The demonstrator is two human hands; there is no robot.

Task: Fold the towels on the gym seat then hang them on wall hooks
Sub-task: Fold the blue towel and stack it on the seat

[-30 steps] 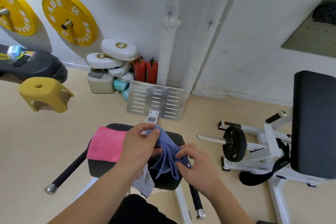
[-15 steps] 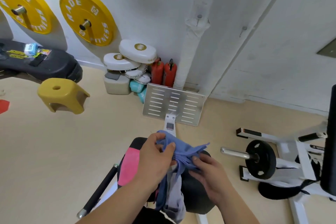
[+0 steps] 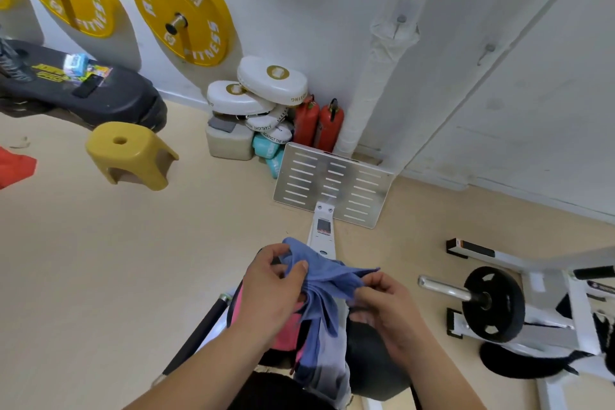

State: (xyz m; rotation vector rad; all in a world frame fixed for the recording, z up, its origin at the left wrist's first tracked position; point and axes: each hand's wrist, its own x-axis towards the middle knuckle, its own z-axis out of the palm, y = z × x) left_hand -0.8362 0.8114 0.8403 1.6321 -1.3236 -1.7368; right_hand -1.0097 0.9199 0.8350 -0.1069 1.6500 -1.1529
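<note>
A bunched blue towel (image 3: pixel 321 289) is held up above the black gym seat (image 3: pixel 369 363). My left hand (image 3: pixel 271 289) grips its upper left part, thumb and fingers curled round the cloth. My right hand (image 3: pixel 386 306) pinches its right edge. The towel's lower part hangs down over the seat's near side. A pink towel (image 3: pixel 286 333) lies on the seat, mostly hidden under my left hand. Two wall hooks show on the white wall, one hook (image 3: pixel 401 19) on the wrapped pipe and another hook (image 3: pixel 488 49) to its right.
A perforated metal footplate (image 3: pixel 332 185) stands ahead of the seat. Red extinguishers (image 3: pixel 319 125), white pads (image 3: pixel 266 90) and a yellow stool (image 3: pixel 128 155) sit near the wall. Yellow weight plates (image 3: pixel 179 8) hang on the wall. A black plate on a bar (image 3: pixel 492 304) lies at right.
Both hands have lifted the blue towel off the seat and gathered it higher. The view has swung right and tilted, so the pink towel is now largely covered.
</note>
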